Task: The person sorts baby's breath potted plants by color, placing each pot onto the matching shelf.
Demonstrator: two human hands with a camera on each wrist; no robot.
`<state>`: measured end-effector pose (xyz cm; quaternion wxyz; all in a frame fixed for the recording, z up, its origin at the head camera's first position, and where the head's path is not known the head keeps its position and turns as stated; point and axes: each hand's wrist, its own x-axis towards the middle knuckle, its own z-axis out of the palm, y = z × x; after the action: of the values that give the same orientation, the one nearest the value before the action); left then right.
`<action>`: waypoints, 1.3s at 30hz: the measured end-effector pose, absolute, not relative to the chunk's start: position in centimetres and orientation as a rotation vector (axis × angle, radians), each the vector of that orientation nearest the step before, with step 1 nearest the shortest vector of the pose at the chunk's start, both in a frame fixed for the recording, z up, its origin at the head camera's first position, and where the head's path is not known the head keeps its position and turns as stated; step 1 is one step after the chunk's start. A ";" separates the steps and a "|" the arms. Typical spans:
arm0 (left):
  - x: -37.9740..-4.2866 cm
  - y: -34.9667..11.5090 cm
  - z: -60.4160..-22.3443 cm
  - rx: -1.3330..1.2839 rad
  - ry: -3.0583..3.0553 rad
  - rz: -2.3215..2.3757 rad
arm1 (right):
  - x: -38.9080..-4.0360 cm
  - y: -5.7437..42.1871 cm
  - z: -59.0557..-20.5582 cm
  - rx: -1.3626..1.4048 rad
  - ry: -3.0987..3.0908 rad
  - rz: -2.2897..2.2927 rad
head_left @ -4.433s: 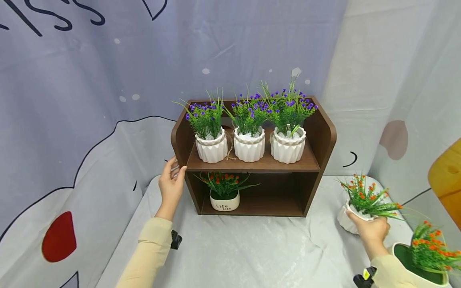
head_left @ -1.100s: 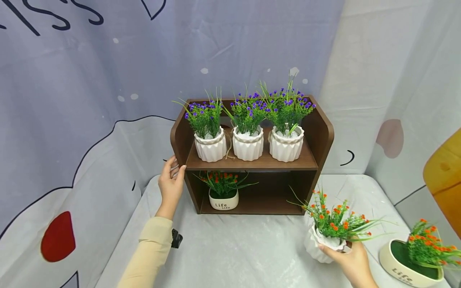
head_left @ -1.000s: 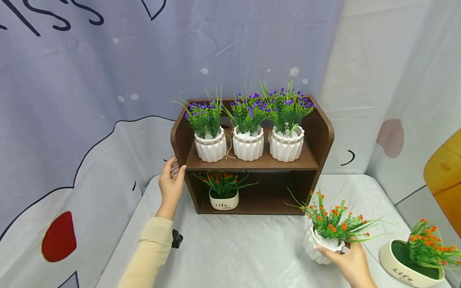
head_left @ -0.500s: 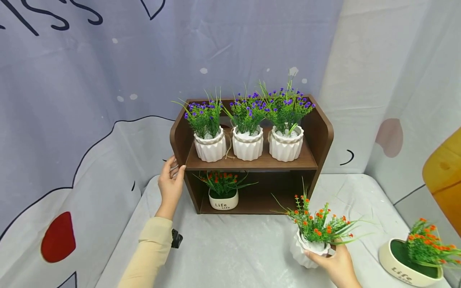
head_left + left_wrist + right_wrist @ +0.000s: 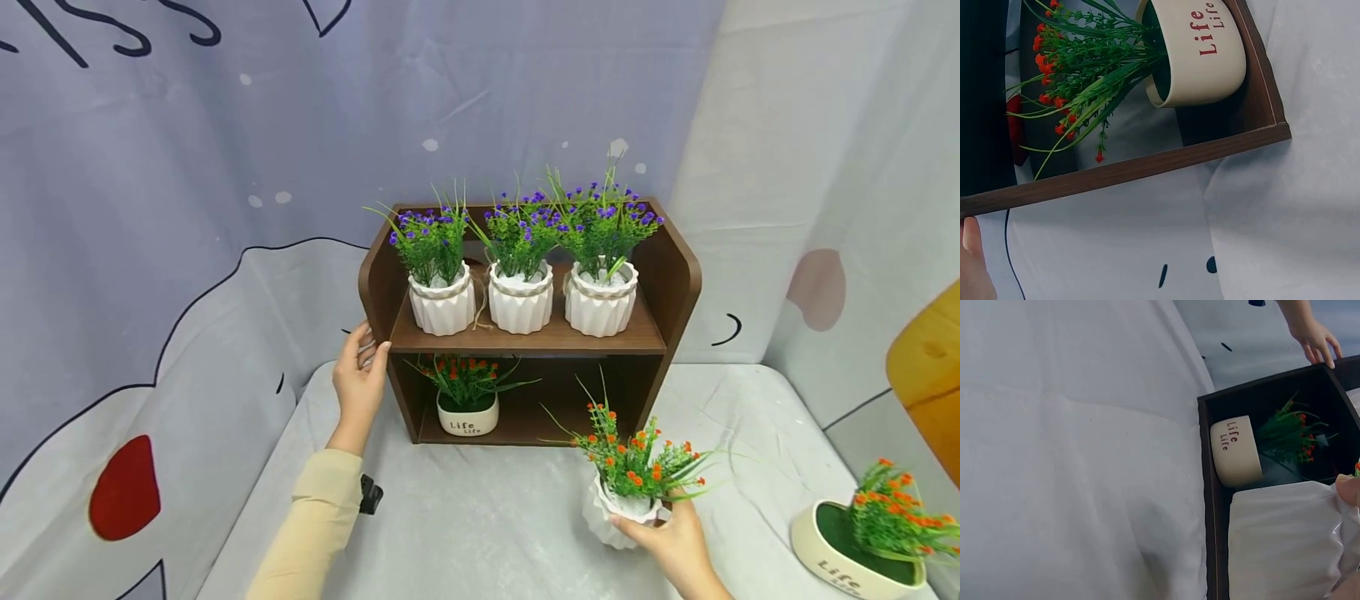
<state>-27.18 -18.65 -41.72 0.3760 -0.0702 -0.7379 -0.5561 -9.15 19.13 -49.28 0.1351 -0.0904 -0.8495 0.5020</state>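
My right hand (image 5: 678, 546) grips the rim of a white fluted flower pot (image 5: 609, 518) with orange artificial flowers. The pot is tilted slightly and held in front of the lower shelf's right half. In the right wrist view its white wall (image 5: 1285, 540) fills the lower right. My left hand (image 5: 360, 387) holds the left side panel of a brown two-tier wooden shelf (image 5: 525, 343), thumb on the front edge and fingers on the outer side. On the lower tier, at left, stands a cream "Life" pot (image 5: 468, 421) with orange flowers; the left wrist view shows this cream pot (image 5: 1210, 69) close up.
Three white fluted pots (image 5: 521, 304) with purple flowers stand in a row on the upper tier. Another cream "Life" pot (image 5: 843, 567) with orange flowers sits at the table's right edge. A grey cloth (image 5: 465, 533) covers the table; a printed curtain (image 5: 525, 92) hangs behind.
My right hand has lifted the white pot from the right side and carried it left, to in front of the shelf. The left hand has stayed on the shelf's side.
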 end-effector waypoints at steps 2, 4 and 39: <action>-27.2 -18.7 -41.7 -0.182 -1.886 -1.431 | -9.4 18.8 -49.3 -0.254 -2.461 1.463; -27.1 -18.7 -41.7 -0.182 -1.890 -1.427 | -9.7 18.6 -49.3 -0.239 -2.455 1.464; -27.2 -18.4 -41.7 -0.130 -1.905 -1.409 | -14.9 16.1 -51.1 -0.220 -2.459 1.507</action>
<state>-27.20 -18.36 -41.65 0.3749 -0.0509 -0.7441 -0.5506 -14.93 16.06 -51.14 0.1241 -0.0756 -0.8436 0.5169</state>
